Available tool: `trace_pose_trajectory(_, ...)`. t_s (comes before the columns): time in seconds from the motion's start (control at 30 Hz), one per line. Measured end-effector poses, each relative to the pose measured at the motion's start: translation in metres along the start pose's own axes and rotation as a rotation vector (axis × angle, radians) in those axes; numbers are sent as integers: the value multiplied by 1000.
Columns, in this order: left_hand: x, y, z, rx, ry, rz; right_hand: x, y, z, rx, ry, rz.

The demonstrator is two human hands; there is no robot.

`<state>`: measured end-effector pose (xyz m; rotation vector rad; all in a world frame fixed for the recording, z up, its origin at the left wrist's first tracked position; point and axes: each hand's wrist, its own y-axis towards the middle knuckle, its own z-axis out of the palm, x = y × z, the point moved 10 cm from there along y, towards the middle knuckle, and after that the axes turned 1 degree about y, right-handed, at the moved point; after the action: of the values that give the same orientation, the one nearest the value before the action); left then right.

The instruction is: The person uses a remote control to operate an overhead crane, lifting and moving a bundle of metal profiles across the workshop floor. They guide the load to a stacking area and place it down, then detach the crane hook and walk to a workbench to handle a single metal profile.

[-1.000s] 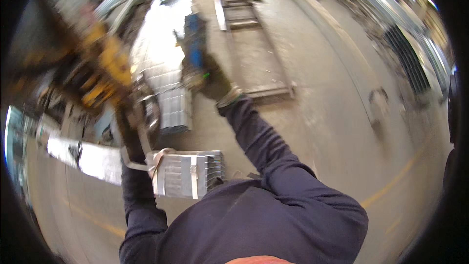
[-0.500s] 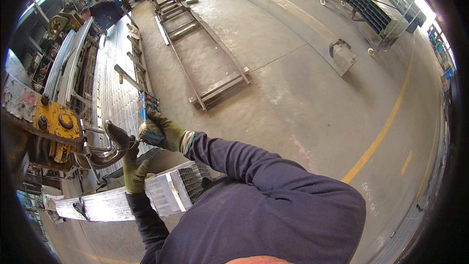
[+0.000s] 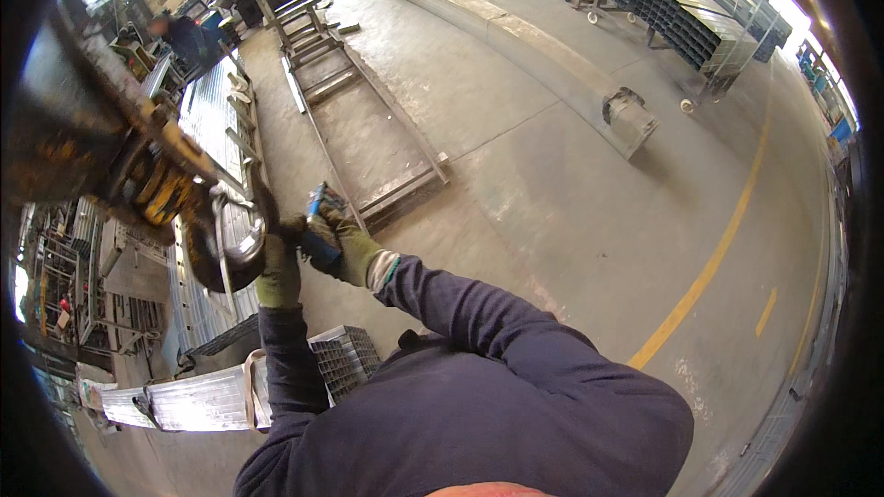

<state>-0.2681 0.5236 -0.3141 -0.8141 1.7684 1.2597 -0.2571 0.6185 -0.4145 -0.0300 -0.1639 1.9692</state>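
A large dark crane hook (image 3: 241,262) with a metal safety latch hangs at the left, beneath a worn yellow and black hook block (image 3: 152,186). My left hand (image 3: 279,274), in a green work glove, is closed at the hook's right side; the hook partly hides its fingers. Just right of it, my right hand (image 3: 348,256), also gloved, grips a blue handheld crane control (image 3: 319,232). Below my left forearm lies a strapped bundle of shiny metal profiles (image 3: 198,402), its open tube ends (image 3: 347,364) next to my body.
Long silvery profiles (image 3: 210,120) lie on a rack at the left, with a person (image 3: 184,40) beyond. A low steel frame (image 3: 405,189) rests on the floor ahead. Farther off are a long beam (image 3: 552,64) and a wheeled stack of square tubes (image 3: 677,14). A yellow line (image 3: 709,267) runs at the right.
The hook and block have come closer and shifted right, swinging round. My left hand has risen and moved right along with the hook. My right hand, still holding the control, has moved slightly right.
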Motion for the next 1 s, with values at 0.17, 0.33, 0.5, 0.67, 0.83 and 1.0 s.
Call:
trace_pose_trajectory(0.17,-9,42,99,103,-349,-10,97,-38,-11,-50,-89,-270)
trace_pose_trajectory(0.33,-36,85,190,251,-215,84,178,-90,0,-39,-231,-450)
trace_pose_trajectory(0.5,-49,114,273,358,-164,216,254,-120,-6,-154,-162,-551)
trace_pose_trajectory(0.67,-45,147,361,398,-398,-27,318,-148,-18,-130,-205,-605)
trace_pose_trajectory(0.83,-58,177,436,481,-390,-48,386,-175,-29,-62,-189,-715)
trace_pose_trajectory(1.0,-49,203,515,529,-392,-208,458,-205,-35,-108,-172,-820)
